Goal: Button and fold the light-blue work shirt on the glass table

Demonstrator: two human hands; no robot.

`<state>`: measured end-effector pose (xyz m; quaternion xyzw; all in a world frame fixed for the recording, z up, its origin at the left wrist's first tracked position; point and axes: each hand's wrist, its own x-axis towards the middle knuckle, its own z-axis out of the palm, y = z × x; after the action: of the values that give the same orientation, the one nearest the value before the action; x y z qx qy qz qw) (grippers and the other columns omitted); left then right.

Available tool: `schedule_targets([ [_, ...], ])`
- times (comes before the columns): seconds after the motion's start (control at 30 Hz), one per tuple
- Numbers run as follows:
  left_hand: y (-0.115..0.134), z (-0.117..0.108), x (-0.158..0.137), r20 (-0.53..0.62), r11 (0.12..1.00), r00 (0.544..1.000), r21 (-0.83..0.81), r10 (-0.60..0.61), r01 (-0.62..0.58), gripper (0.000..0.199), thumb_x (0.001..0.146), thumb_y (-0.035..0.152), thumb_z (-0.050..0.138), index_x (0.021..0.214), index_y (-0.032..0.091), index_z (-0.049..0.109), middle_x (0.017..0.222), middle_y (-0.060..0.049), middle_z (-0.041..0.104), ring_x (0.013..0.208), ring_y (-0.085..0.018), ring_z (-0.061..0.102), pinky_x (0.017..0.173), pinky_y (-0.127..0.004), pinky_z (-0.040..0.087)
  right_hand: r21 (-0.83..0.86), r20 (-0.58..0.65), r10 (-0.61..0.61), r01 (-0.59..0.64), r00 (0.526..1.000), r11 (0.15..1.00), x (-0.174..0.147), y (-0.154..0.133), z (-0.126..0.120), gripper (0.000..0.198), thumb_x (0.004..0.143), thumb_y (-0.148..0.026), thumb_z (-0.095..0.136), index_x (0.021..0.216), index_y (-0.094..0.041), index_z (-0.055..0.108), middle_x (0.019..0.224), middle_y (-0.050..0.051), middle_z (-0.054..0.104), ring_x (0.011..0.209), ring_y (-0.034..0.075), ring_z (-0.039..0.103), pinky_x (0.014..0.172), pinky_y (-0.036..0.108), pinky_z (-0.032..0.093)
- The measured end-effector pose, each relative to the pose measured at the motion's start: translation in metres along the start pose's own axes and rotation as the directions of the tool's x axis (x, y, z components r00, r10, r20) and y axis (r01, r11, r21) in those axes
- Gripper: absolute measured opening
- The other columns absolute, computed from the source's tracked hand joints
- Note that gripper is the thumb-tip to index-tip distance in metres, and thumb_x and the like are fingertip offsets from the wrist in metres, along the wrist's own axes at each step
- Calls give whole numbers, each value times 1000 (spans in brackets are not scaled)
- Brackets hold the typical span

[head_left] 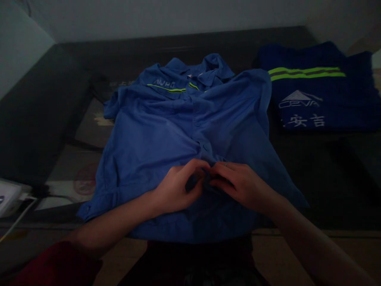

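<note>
Garment [324, 92], navy, beside light-blue shirt [154, 135]

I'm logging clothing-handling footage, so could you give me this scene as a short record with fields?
Left hand: left hand pinching the front opening of the blue shirt
Right hand: right hand beside it, at the same opening
Hidden: exactly what lies between the fingertips
Shirt: front up, collar at the far end, thin yellow-green stripe across the chest
Right side: dark blue garment with yellow-green band and white lettering
Surface: dark table
Light: dim
</note>
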<state>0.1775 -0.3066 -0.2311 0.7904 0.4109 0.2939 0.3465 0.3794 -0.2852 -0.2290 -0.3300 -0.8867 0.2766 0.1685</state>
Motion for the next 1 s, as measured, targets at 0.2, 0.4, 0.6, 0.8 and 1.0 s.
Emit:
schedule_targets([
  [0.2,-1,0,0,53,998,998,-54,-20,23,32,79,7,41,109,17,48,89,-3,68,82,-13,66,71,-23,53,-55,30,25,-23,999,998,0,0,1,11,91,-25,49,90,-16,55,81,5,63,70,15,59,62,26,40],
  [0.4,3,-3,4,44,986,988,-66,-148,150,23,84,16,44,107,17,46,80,-1,67,69,-12,64,62,-22,49,-145,-31,1,-6,1000,989,0,-1,2,10,91,-22,47,85,-17,55,77,3,61,67,15,57,60,26,37],
  [0.6,2,-5,9,137,967,957,46,-256,252,24,88,36,48,75,16,54,53,5,51,47,-7,47,46,-19,33,-203,-125,-62,36,990,979,0,-3,5,14,91,-21,46,82,-17,56,74,4,62,67,15,57,59,26,38],
  [0.8,5,-4,10,185,970,952,36,-243,240,31,89,32,44,63,15,52,53,4,49,48,-7,44,47,-19,30,-241,-211,-127,75,969,968,1,-3,12,20,93,-21,46,77,-17,58,70,4,62,65,15,58,60,26,40],
  [1.0,6,-6,10,181,959,942,13,-282,284,34,90,30,42,63,14,55,53,4,53,49,-7,45,49,-20,31,-240,-249,-155,94,956,966,0,-5,15,24,93,-20,47,73,-17,59,68,3,63,66,13,58,62,24,43],
])
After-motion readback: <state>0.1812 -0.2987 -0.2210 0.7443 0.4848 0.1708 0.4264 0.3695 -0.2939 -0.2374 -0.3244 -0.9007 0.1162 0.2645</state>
